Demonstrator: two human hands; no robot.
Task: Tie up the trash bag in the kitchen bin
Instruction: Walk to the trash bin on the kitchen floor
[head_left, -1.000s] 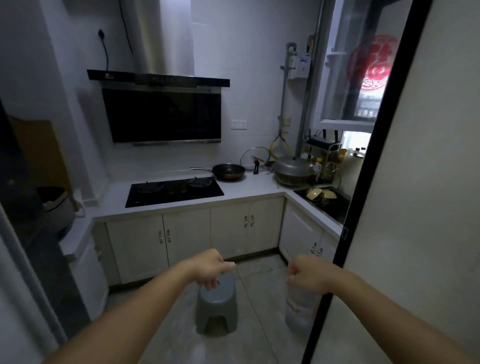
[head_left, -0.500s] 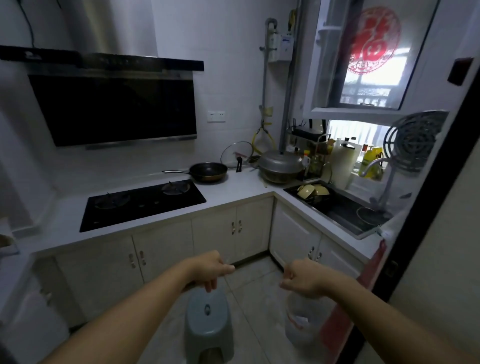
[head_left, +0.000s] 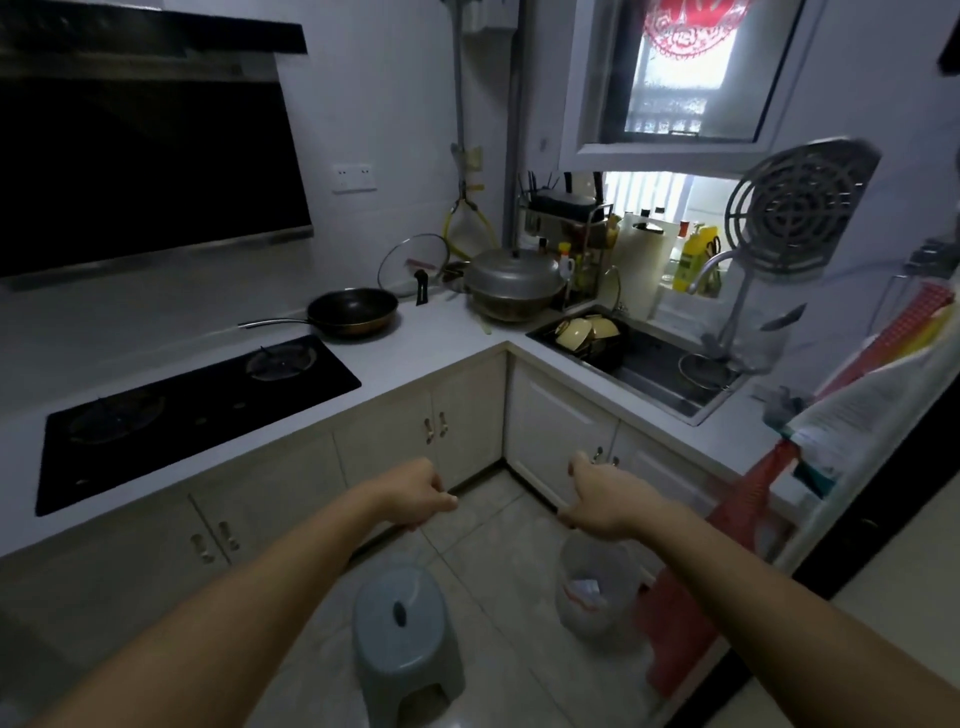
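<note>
The kitchen bin (head_left: 595, 597) is a small pale round bin on the floor at the lower right, lined with a translucent trash bag (head_left: 582, 590) that has some white and red rubbish inside. My right hand (head_left: 597, 499) hovers just above the bin's far rim with its fingers loosely apart and nothing in it. My left hand (head_left: 421, 493) is held out over the floor, well left of the bin, with its fingers curled shut and empty.
A grey plastic stool (head_left: 405, 634) stands on the tiled floor left of the bin. A red bag (head_left: 675, 623) hangs or leans right beside the bin. White cabinets (head_left: 467, 415) wrap the corner, with a black hob (head_left: 182, 410) and a sink (head_left: 649, 358) on the counter.
The view has moved forward into the kitchen and tilted down, so the bin and stool now lie closer below my hands. My right hand's fingers have loosened above the bin.
</note>
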